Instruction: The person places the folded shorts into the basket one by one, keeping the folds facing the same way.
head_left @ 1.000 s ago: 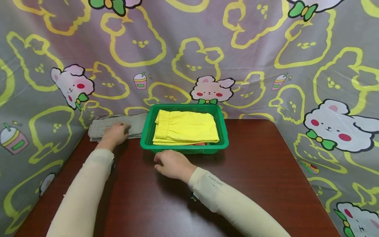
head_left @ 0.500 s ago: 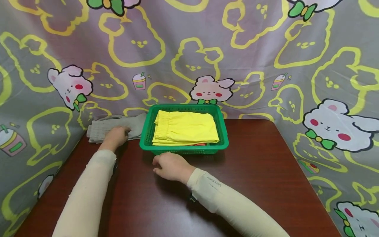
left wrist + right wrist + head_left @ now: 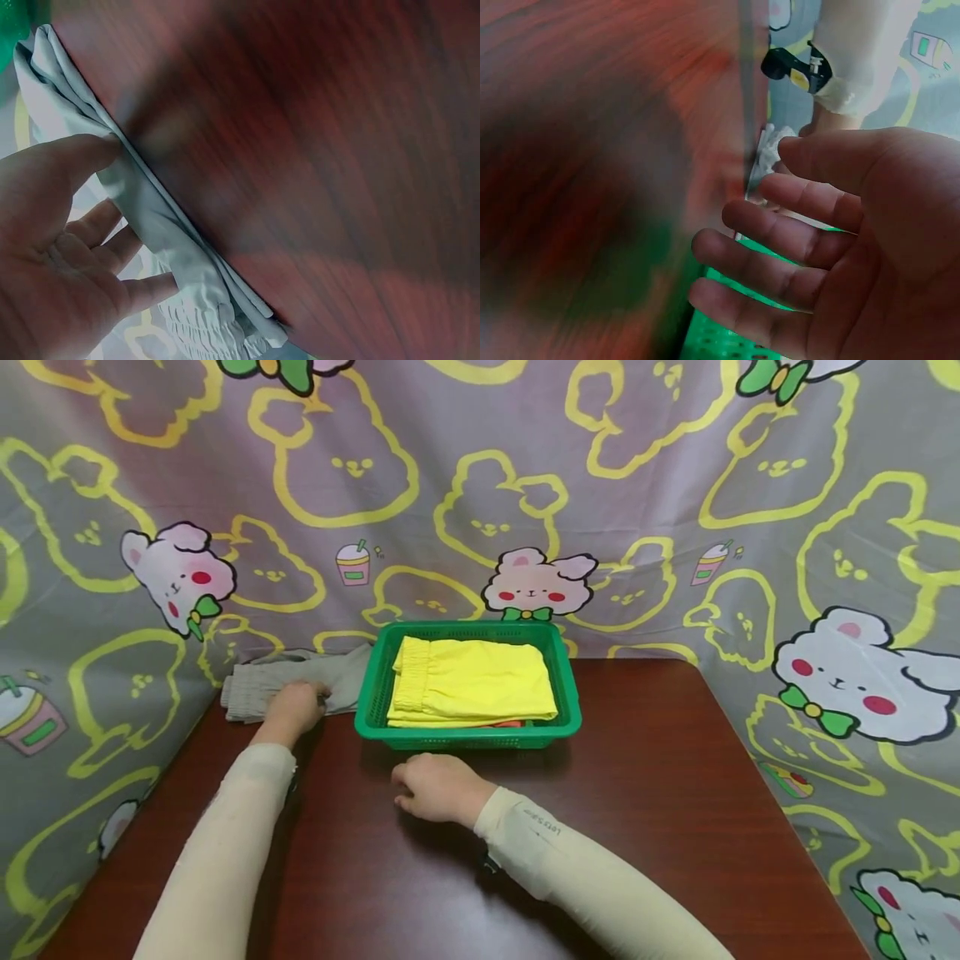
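Note:
Folded grey trousers [image 3: 348,672] with a gathered elastic waistband lie at the table's back left, just left of a green plastic basket [image 3: 468,741]. My left hand [image 3: 296,706] rests on them. In the left wrist view its thumb and spread fingers touch the grey cloth, the fingers fairly straight. Inside the basket, yellow folded trousers [image 3: 480,681] lie on top, with a strip of red-orange cloth [image 3: 510,724] showing beneath. My right hand [image 3: 442,787] hovers in front of the basket, its fingers loosely bent and holding nothing in the right wrist view.
A dark red-brown wooden table [image 3: 637,793] carries everything. Close behind it and along both sides hangs a grey curtain [image 3: 630,485] with rabbit drawings. A small black device [image 3: 799,69] sits on the left wrist.
My right hand has drawn slightly back from the basket, towards me. The left hand stays on the grey trousers with only a slight shift. The basket has not moved.

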Motion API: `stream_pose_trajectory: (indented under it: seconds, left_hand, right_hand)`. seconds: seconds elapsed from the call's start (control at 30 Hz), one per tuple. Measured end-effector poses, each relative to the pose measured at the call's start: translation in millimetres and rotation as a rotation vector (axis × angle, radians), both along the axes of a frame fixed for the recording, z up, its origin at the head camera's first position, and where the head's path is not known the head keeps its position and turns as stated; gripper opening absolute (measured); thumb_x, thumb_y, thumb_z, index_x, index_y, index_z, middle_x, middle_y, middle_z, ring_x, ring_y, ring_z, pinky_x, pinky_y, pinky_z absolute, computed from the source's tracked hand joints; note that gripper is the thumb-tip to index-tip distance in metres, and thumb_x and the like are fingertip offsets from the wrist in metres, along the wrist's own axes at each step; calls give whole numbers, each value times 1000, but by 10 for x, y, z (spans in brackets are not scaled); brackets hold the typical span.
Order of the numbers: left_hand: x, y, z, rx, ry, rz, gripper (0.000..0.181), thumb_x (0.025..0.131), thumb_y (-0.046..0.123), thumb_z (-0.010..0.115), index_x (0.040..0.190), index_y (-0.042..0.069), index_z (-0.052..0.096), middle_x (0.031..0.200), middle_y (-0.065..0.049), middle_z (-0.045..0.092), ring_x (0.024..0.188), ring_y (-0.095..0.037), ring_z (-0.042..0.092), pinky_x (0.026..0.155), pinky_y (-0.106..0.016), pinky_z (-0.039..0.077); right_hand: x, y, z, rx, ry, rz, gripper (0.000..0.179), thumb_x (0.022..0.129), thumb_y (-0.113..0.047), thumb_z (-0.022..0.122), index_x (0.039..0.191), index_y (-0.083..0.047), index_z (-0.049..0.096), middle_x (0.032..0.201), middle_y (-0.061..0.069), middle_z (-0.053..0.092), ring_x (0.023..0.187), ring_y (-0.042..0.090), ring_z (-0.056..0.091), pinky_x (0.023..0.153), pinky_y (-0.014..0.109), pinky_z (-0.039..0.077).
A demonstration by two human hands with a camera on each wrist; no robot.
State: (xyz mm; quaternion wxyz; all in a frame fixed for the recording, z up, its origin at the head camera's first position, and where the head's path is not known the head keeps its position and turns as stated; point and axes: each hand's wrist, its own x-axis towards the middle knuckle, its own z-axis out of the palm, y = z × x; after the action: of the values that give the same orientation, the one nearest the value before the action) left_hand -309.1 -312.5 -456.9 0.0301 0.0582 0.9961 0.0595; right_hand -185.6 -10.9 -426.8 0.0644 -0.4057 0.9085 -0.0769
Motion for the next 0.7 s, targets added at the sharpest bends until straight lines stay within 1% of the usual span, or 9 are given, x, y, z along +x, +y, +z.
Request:
stream_pose_trajectory:
  seconds: [0.1, 0.27, 0.4, 0.53, 0.63, 0.7]
  left_hand:
    - [12, -11, -18, 2, 1, 1, 32, 96, 14, 65, 126, 6, 69, 124, -29, 63, 114, -52, 59, 89, -66, 50]
    - [31, -47, -36, 5, -21, 0, 30, 95, 13, 67, 124, 6, 70, 125, -28, 63, 115, -51, 59, 91, -65, 49]
    - [51, -95, -59, 8, -35, -20, 29, 94, 13, 67, 123, 6, 71, 124, -28, 63, 115, -51, 59, 93, -63, 49]
    - [93, -136, -67, 23, -37, -52, 29, 94, 13, 67, 121, 5, 72, 122, -27, 63, 114, -50, 59, 96, -63, 48]
    - [137, -149, -58, 31, -41, -61, 29, 95, 13, 67, 122, 5, 72, 123, -27, 63, 116, -49, 58, 98, -63, 46]
    - [171, -148, -52, 20, -48, -63, 29, 95, 14, 67, 123, 5, 71, 124, -27, 63, 116, -49, 58, 99, -63, 46]
  right_hand:
    - [11, -45, -36, 9, 15, 10, 13, 96, -35, 69, 95, -22, 68, 81, -10, 60, 78, 8, 61, 66, 28, 52]
    - [16, -132, -88, 7, 31, 24, 13, 96, -35, 70, 95, -22, 69, 82, -9, 61, 81, 9, 63, 67, 30, 53]
    - [12, -172, -99, 12, 43, 23, 13, 96, -36, 70, 95, -23, 69, 83, -8, 62, 81, 10, 63, 67, 30, 53]
    - [10, -213, -103, 10, 61, 19, 13, 95, -35, 70, 95, -23, 70, 83, -8, 62, 81, 9, 63, 67, 29, 54]
    - [23, -256, -122, 7, 68, 21, 13, 95, -35, 71, 93, -22, 69, 83, -8, 61, 82, 10, 64, 67, 29, 54]
    - [36, -291, -141, 8, 72, 27, 13, 94, -34, 71, 91, -22, 68, 83, -8, 61, 83, 10, 64, 67, 29, 54]
